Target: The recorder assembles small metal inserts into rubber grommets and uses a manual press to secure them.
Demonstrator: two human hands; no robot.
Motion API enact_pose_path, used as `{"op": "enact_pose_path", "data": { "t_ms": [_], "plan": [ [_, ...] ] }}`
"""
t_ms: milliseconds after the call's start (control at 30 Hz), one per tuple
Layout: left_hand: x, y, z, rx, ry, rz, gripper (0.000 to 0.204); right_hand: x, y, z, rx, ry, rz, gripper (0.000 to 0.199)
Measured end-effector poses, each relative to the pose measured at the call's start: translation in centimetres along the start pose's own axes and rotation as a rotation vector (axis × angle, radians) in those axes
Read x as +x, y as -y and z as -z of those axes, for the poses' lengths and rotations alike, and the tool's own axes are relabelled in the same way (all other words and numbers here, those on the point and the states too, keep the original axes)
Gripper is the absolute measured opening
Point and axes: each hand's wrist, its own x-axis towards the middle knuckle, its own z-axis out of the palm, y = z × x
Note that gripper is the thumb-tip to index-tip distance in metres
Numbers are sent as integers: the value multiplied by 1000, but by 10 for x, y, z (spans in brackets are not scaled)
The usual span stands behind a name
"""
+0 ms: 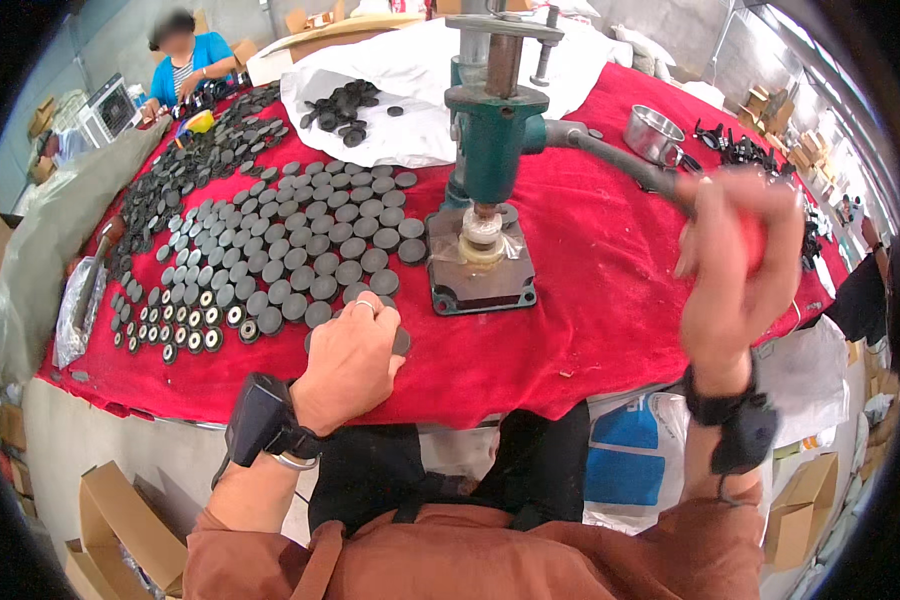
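Resting palm-down on the red-draped counter (590,300), the left hand (350,360) curls its fingers loosely over a dark round disc (400,342) at its fingertips; it looks to be picking that disc up or sliding it, though the grip itself is hidden under the knuckles, so I cannot tell whether it is pinched yet. Just beyond and to the outer side of this hand spread the rows of grey discs (300,245), laid flat and close together, with a smaller group of ringed pieces (170,335) farther out toward the counter's edge.

Ahead of the left hand and toward the right one stands the green hand press (490,130) on its square base plate (482,275), with a pale round piece (481,235) sitting under the ram. The lever (620,155) runs from the press head out to the right hand (735,260), which is clenched around the handle end, raised above the counter.

By my reading, the step in hand is feeding the press: one piece is seated under the ram while the next disc is being fetched. The next move would call for a steady pull on the lever, with the left fingers kept away from the base plate.

Beyond the right hand sits a small metal bowl (655,133).
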Motion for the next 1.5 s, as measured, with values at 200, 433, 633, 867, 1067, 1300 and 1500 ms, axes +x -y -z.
{"op": "enact_pose_path", "data": {
  "t_ms": [200, 433, 633, 867, 1067, 1300, 1500],
  "plan": [
    [53, -5, -12, -405, -231, 38, 32, 83, 10, -25, 58, -29, -108, 14],
    [108, -19, -25, -494, -107, 225, 52, 91, -14, -36, 120, -24, 12, 12],
    [125, -26, -29, -339, -71, 266, 66, 91, -15, -37, 70, -55, 17, 14],
    [111, -20, -30, -536, -203, 310, 68, 55, -18, -5, -393, 23, 310, 2],
    [77, 30, -24, -222, -193, 372, 44, -67, -5, 2, 14, 39, -42, 24],
    [77, 24, -16, 92, 7, 418, 42, -91, -19, 3, 89, 64, 34, 30],
    [91, 23, -31, 126, -24, 233, 31, -22, -2, -2, 18, -43, -10, 13]
  ]
}}
